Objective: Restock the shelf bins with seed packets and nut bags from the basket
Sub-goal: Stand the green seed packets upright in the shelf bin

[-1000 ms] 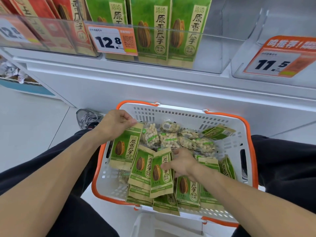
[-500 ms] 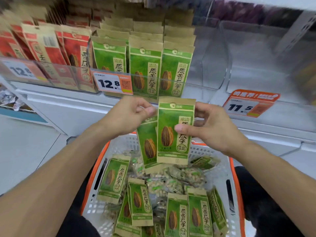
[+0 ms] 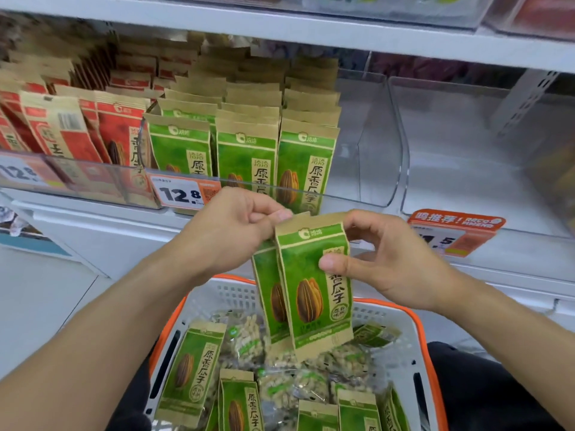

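Nearest me: white basket (image 3: 401, 318) with an orange rim, sitting low between my knees, loaded with green seed packets (image 3: 193, 368) lying flat and clear nut bags (image 3: 249, 340) piled in the middle. Above the basket, my right hand (image 3: 392, 262) holds the front green packet (image 3: 314, 284) upright, thumb pressed on its face, fingers curled behind the top right corner. My left hand (image 3: 230, 231) pinches the top of a second green packet (image 3: 267, 293) sitting just behind the front one and offset to the left; the two packets overlap, and I can't tell whether they're touching. Both hang clear of the basket contents. Further out, the shelf edge carries an orange price tag (image 3: 183, 192) reading 12.8 to the left of my hands, and a second orange tag (image 3: 454, 231) to the right, partly hidden by my right hand. Behind the 12.8 tag, a clear shelf bin (image 3: 367, 144) holds three rows of the same green packets standing upright, filling its left part; its right part is bare. To the left, red seed packets (image 3: 118, 135) stand in the next bin. To the right, another clear bin (image 3: 466, 157) with bare floor showing. Upper shelf at the far top is blurred, contents unreadable.
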{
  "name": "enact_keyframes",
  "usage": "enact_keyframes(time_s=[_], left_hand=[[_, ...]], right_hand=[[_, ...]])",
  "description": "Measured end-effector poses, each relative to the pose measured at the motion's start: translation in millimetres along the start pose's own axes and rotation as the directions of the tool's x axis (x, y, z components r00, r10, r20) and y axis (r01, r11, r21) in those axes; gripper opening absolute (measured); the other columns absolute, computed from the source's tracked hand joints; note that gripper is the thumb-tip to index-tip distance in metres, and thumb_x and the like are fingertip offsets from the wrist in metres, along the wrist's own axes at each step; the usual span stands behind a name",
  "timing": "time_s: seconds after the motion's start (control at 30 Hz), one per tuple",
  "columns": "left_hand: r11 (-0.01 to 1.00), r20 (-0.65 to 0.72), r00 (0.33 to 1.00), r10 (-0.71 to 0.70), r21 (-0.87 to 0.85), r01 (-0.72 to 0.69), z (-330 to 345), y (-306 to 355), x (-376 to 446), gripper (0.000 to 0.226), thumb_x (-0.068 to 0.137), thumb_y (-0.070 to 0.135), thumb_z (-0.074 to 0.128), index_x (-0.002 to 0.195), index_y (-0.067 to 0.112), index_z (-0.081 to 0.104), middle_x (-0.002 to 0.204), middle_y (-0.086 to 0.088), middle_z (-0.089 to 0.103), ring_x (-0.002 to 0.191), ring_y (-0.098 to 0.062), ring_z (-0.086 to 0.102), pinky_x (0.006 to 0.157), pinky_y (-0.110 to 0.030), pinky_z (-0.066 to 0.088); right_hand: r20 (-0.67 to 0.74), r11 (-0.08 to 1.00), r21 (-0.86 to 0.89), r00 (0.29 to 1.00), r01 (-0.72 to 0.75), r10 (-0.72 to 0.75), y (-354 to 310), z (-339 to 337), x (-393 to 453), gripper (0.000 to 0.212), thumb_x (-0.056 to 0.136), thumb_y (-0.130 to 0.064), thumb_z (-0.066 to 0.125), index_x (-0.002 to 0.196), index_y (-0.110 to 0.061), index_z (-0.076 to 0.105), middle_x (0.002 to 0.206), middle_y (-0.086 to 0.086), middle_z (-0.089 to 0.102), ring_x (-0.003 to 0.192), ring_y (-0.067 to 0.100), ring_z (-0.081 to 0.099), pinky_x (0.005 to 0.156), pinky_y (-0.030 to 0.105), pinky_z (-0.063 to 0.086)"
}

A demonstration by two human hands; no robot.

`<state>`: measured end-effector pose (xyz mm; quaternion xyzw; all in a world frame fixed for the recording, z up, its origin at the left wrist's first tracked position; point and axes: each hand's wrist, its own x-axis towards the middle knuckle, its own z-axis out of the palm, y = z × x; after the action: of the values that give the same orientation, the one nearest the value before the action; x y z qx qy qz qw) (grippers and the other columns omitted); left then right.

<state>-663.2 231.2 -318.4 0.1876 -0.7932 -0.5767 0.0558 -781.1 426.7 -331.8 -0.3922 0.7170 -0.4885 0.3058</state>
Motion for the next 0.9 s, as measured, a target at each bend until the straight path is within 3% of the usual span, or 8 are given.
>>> enact_keyframes(time_s=[0.1, 0.27, 0.37, 0.47, 0.53, 0.67, 0.77, 0.9], left_hand=[[0.998, -0.056, 0.998, -0.014, -0.057, 0.011, 4, 5, 1, 0.020, 0.096, 0.021, 0.059, 0.088, 0.012, 0.075, 0.070, -0.005, 0.075, 0.060, -0.008, 0.068, 0.055, -0.015, 0.047], [0.978, -0.088, 0.994, -0.069, -0.202, 0.050, 6, 10, -3, 0.022, 0.095, 0.023, 0.059, 0.086, 0.010, 0.075, 0.070, -0.006, 0.075, 0.060, -0.013, 0.069, 0.057, -0.023, 0.051], [0.964, -0.099, 0.994, -0.048, -0.264, 0.020, 6, 13, -4, 0.042, 0.092, 0.044, 0.053, 0.088, 0.010, 0.076, 0.080, -0.009, 0.076, 0.074, -0.018, 0.071, 0.075, -0.033, 0.053], [0.902, -0.076, 0.997, -0.004, -0.431, -0.029, 9, 16, -6, 0.067, 0.084, 0.066, 0.042, 0.110, 0.013, 0.072, 0.104, -0.007, 0.076, 0.101, -0.020, 0.071, 0.091, -0.037, 0.053], [0.936, -0.058, 0.995, 0.077, -0.339, -0.093, 15, 15, -10, 0.062, 0.080, 0.068, 0.058, 0.120, 0.021, 0.064, 0.114, 0.005, 0.073, 0.109, -0.011, 0.067, 0.096, -0.034, 0.052], [0.967, -0.042, 0.989, 0.142, -0.207, -0.148, 28, 6, -13, 0.058, 0.074, 0.042, 0.075, 0.125, 0.022, 0.054, 0.116, 0.007, 0.071, 0.108, -0.007, 0.066, 0.094, -0.032, 0.055], [0.953, -0.081, 0.979, 0.184, -0.228, -0.198, 29, 3, -11, 0.053, 0.078, 0.038, 0.073, 0.125, 0.022, 0.054, 0.116, 0.005, 0.071, 0.108, -0.009, 0.067, 0.092, -0.032, 0.056], [0.949, -0.063, 0.966, 0.250, -0.182, -0.258, 30, 5, -13, 0.047, 0.083, 0.027, 0.068, 0.126, 0.019, 0.053, 0.116, 0.006, 0.069, 0.109, -0.008, 0.065, 0.091, -0.027, 0.054]], right_hand=[[0.027, 0.997, 0.073, 1.000, -0.018, 0.016, 2, 6, 2, 0.039, 0.075, -0.032, 0.075, 0.110, -0.018, 0.063, 0.114, -0.005, 0.069, 0.111, 0.013, 0.066, 0.088, 0.040, 0.059], [0.024, 0.995, 0.091, 0.999, 0.040, -0.042, -2, 10, 5, 0.043, 0.078, -0.033, 0.072, 0.114, -0.016, 0.057, 0.115, -0.004, 0.070, 0.105, 0.013, 0.068, 0.084, 0.035, 0.058], [-0.040, 0.990, 0.089, 0.993, 0.113, -0.110, -10, 7, 5, 0.042, 0.078, -0.033, 0.072, 0.113, -0.016, 0.057, 0.113, -0.004, 0.071, 0.105, 0.014, 0.068, 0.081, 0.039, 0.060], [-0.161, 0.969, 0.097, 0.964, 0.227, -0.209, -19, 3, 8, 0.041, 0.077, -0.036, 0.072, 0.109, -0.016, 0.057, 0.109, -0.004, 0.072, 0.102, 0.014, 0.069, 0.076, 0.034, 0.059], [-0.263, 0.946, 0.108, 0.927, 0.305, -0.268, -25, 0, 11, 0.036, 0.077, -0.033, 0.072, 0.105, -0.017, 0.056, 0.103, -0.005, 0.072, 0.096, 0.013, 0.069, 0.073, 0.027, 0.057], [-0.406, 0.913, 0.143, 0.864, 0.383, -0.299, -33, -1, 15, 0.039, 0.076, -0.027, 0.072, 0.107, -0.018, 0.052, 0.103, -0.001, 0.073, 0.096, 0.014, 0.070, 0.072, 0.025, 0.057], [-0.316, 0.940, 0.136, 0.913, 0.314, -0.259, -35, -10, 16, 0.055, 0.074, -0.032, 0.073, 0.120, -0.019, 0.046, 0.112, -0.002, 0.073, 0.104, 0.015, 0.070, 0.078, 0.029, 0.059], [0.051, 0.975, 0.019, 0.974, 0.219, -0.220, -40, -26, 13, 0.061, 0.074, -0.009, 0.076, 0.131, -0.016, 0.053, 0.117, -0.008, 0.073, 0.106, 0.010, 0.070, 0.083, 0.023, 0.057]])
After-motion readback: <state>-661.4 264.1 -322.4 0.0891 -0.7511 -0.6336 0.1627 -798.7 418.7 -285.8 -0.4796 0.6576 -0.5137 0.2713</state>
